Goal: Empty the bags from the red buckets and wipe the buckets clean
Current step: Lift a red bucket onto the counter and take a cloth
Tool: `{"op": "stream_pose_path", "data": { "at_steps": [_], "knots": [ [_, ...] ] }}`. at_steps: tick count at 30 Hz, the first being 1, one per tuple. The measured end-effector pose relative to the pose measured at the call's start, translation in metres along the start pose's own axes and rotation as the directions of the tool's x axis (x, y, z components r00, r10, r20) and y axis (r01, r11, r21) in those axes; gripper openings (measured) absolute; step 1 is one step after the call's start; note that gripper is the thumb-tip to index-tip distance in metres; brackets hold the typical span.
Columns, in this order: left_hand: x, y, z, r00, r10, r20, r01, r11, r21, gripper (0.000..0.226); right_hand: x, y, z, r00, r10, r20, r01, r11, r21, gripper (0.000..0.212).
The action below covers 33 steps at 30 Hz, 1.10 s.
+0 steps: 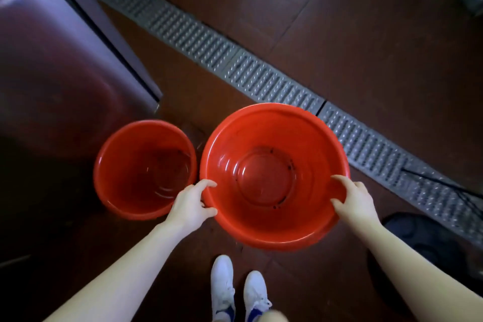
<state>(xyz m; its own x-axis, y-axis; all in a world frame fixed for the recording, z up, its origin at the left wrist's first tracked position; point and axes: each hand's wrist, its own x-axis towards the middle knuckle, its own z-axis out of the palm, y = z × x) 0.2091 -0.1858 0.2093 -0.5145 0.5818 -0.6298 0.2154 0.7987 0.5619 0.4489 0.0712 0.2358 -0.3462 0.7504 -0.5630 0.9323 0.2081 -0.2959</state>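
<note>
Closest to the lens, two bare forearms reaching down and forward. At their ends, left hand [192,204] clasping the left side of the rim of the larger red bucket [261,138], index finger over the lip and thumb lower on the wall. Right hand [351,200] grasping the right side of the same rim, fingers curled over the lip. Bucket mouth-up between the hands, apparently raised off the brown tiled floor [366,34], dark specks round its bottom ring. Just beside it on the left, second red bucket [145,168] standing on the floor by the foot of a steel cabinet [52,60]. Below the buckets, white shoes [222,285]. Beyond, metal drain grate [235,60] crossing the floor diagonally; at its right end, a black cable [444,185] and a dark round base [418,238].
</note>
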Motion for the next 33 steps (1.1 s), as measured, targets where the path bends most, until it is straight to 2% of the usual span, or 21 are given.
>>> {"op": "stream_pose_path", "data": {
  "at_steps": [9, 16, 19, 24, 29, 31, 33],
  "knots": [
    [0.03, 0.187, -0.183, 0.985, 0.071, -0.157, -0.103, 0.973, -0.205, 0.059, 0.06, -0.132, -0.209, 0.949, -0.24, -0.206, 0.259, 0.963, 0.074, 0.063],
    [0.068, 0.294, -0.312, 0.918, 0.056, -0.392, -0.202, 0.917, -0.345, 0.061, 0.153, -0.279, -0.363, 0.821, -0.497, -0.281, 0.524, 0.851, 0.024, 0.065],
    [0.078, 0.317, -0.374, 0.852, 0.012, -0.523, -0.24, 0.898, -0.369, 0.06, 0.187, -0.373, -0.411, 0.748, -0.607, -0.268, 0.627, 0.779, -0.016, 0.066],
    [0.078, 0.324, -0.489, 0.696, -0.107, -0.71, -0.296, 0.858, -0.419, 0.059, 0.216, -0.549, -0.445, 0.569, -0.784, -0.247, 0.801, 0.597, -0.05, 0.065],
    [0.064, 0.281, -0.607, 0.532, -0.198, -0.824, -0.314, 0.857, -0.409, 0.059, 0.209, -0.74, -0.44, 0.342, -0.916, -0.212, 0.932, 0.359, -0.051, 0.063],
    [0.057, 0.264, -0.643, 0.485, -0.232, -0.843, -0.306, 0.858, -0.412, 0.059, 0.2, -0.797, -0.434, 0.287, -0.94, -0.186, 0.953, 0.299, -0.043, 0.063],
    [0.047, 0.244, -0.68, 0.398, -0.304, -0.865, -0.281, 0.857, -0.431, 0.062, 0.186, -0.863, -0.422, 0.198, -0.969, -0.145, 0.978, 0.205, -0.033, 0.063]
  ]
}}
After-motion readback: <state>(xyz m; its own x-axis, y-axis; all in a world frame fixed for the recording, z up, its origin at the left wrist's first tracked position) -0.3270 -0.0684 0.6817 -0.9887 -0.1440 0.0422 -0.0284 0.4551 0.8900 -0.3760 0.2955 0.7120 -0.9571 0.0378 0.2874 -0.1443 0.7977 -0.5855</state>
